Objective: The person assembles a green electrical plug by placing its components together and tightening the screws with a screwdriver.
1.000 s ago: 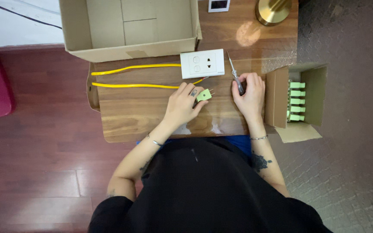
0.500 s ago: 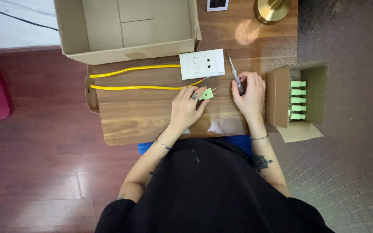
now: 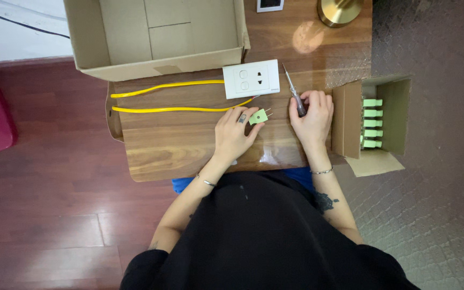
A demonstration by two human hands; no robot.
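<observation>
The left hand (image 3: 233, 134) pinches a small green plug (image 3: 258, 116) between its fingertips just above the wooden table (image 3: 178, 150), its prongs pointing right, close to the bare end of the yellow cable (image 3: 178, 109) that runs under the white socket plate (image 3: 251, 79). The right hand (image 3: 312, 115) is closed around the dark handle of a screwdriver (image 3: 294, 96), whose tip points up toward the socket plate. For clean work, keep the plug steady on the table, seat the tip squarely before turning, and keep the cable end within reach; a small box (image 3: 374, 123) of more green plugs stands to the right.
</observation>
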